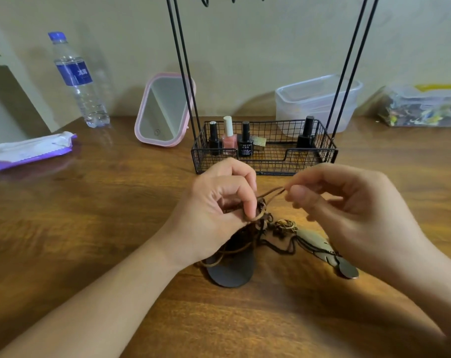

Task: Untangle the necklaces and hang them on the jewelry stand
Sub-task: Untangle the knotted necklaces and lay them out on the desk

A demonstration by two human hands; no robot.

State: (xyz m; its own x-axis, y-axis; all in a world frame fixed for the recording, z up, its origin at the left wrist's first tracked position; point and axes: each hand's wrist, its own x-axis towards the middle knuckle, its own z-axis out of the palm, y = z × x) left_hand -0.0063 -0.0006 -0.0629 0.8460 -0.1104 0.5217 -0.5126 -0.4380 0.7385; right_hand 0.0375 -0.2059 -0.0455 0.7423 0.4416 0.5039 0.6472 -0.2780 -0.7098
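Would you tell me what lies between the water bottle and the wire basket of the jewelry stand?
In the head view, the pink-framed mirror stands between the water bottle and the wire basket, on the wooden table.

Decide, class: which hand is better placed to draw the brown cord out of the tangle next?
Probably the right hand. It already pinches the brown cord away from the tangle, with open table beyond. The left hand grips the tangle itself, anchoring it.

Left hand [219, 202] and right hand [348, 202] pinching brown cord [273, 193] above tangled necklaces [283, 228] on wooden table [116, 215].
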